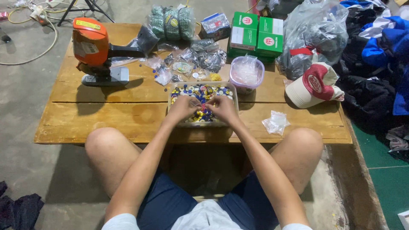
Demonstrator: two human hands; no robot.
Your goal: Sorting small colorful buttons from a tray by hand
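Head view, looking down past bare knees and dark blue shorts at a low wooden worktop (106, 115) made of planks, set on a concrete floor. Near its front edge sits a shallow clear tray (181, 124) filled with many small round pieces in blue, yellow, white and red. Both hands meet over the middle of this tray. The left hand (183, 107) is curled, fingers drawn in toward the thumb. The right hand (223, 108) is curled the same way, and its fingertips come close to those of the left. Something tiny and reddish shows between the two hands, but it is too small to say what it is or which hand pinches it.

Just behind the tray, to the right, stands a pale purple tub (246, 73) holding a clear plastic bag. To the right of the tray, near the front edge, lies a small crumpled clear bag (276, 122). Further right rests a cream and red cap (314, 85).

At the back left stands an orange and black power tool (91, 49) on a grey base. Behind the tray lie several small clear bags and scattered loose pieces. Along the back edge sit green mesh rolls (171, 22), two green and white boxes (255, 34), and a large grey plastic bag (315, 32). Blue and dark clothing is heaped on the floor at the far right.
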